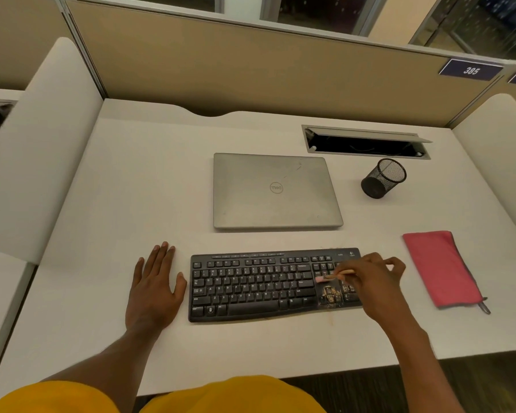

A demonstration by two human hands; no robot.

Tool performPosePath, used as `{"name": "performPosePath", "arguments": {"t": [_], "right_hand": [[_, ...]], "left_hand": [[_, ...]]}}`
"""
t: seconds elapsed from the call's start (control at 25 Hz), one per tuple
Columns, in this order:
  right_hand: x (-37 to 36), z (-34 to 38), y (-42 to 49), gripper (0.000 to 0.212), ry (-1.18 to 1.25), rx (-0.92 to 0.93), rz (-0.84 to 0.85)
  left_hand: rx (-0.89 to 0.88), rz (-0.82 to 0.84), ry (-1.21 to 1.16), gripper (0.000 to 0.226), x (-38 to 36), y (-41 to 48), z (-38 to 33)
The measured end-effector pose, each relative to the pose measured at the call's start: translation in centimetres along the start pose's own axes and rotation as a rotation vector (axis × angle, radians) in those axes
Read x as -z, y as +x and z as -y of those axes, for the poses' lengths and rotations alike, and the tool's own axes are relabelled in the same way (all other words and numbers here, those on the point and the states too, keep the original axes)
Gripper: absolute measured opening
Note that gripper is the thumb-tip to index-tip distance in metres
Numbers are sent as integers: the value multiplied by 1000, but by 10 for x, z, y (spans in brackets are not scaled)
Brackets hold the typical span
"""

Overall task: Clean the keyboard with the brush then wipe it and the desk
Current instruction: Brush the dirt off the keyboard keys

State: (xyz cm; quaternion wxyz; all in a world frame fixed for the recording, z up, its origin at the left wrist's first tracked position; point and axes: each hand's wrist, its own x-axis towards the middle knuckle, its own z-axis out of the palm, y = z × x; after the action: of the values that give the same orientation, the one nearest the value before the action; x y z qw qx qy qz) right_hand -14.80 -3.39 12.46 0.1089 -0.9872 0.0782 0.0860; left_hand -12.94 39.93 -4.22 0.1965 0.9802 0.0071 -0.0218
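A black keyboard [251,286] lies near the front of the white desk [116,180]. Brownish crumbs cover its right end around the arrow keys and number pad. My right hand [373,286] hovers over that end and pinches a small brush [329,276] with a wooden handle and pink bristles, the bristles touching keys above the arrow keys. My left hand [154,289] rests flat on the desk just left of the keyboard, fingers straight. A folded pink cloth [440,268] lies on the desk to the right of the keyboard.
A shut silver laptop [276,190] sits behind the keyboard. A black mesh pen cup [383,178] stands to its right, near an open cable tray [365,143] in the desk. White side dividers and a tan back panel enclose the desk.
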Motion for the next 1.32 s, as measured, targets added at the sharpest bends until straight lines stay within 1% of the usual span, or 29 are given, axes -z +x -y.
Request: {"name": "performPosePath", "arguments": {"t": [0.08, 0.16, 0.28, 0.36, 0.44, 0.52, 0.6, 0.64, 0.72, 0.8, 0.88, 1.0, 1.08, 1.12, 1.2, 1.32], "right_hand": [[10, -6, -2, 26, -75, -27, -50], [11, -3, -4, 27, -66, -18, -76], [2, 13, -3, 35, 134, 42, -63], [-3, 19, -3, 36, 189, 77, -37], [-1, 17, -2, 34, 121, 80, -27], [5, 8, -4, 28, 23, 27, -37], [7, -1, -6, 24, -73, -24, -83], [6, -3, -7, 25, -83, -30, -121], [1, 4, -6, 26, 28, -22, -147], [-8, 12, -5, 28, 157, 22, -116], [-13, 11, -6, 28, 167, 35, -83], [-10, -6, -10, 27, 87, -81, -101], [-10, -10, -13, 24, 134, -126, -127], [-11, -7, -13, 24, 196, -126, -118], [-14, 1, -15, 29, 292, -64, -95], [-11, 6, -16, 35, 284, -2, -76]], "left_hand": [[2, 2, -2, 75, 0, 0, 0], [3, 1, 1, 76, 0, 0, 0], [4, 2, 4, 76, -1, 1, 0], [3, 1, 5, 76, -1, 0, 0], [1, -1, 5, 75, -1, 0, 0], [2, -3, 7, 75, 0, 0, 0], [2, -1, 6, 75, 0, 0, 0], [1, 1, 5, 76, 0, 0, 0], [-1, -3, 0, 76, 0, 0, -1], [1, -6, -7, 76, 1, 0, -1], [1, 0, -4, 76, 1, 0, -1], [1, 0, -1, 75, 1, 0, -1], [1, 1, -1, 75, 1, -1, -1], [1, 0, 0, 75, 1, -1, -1], [1, -4, -3, 75, 1, -1, -1], [2, -2, 0, 75, 0, -1, -1]]}}
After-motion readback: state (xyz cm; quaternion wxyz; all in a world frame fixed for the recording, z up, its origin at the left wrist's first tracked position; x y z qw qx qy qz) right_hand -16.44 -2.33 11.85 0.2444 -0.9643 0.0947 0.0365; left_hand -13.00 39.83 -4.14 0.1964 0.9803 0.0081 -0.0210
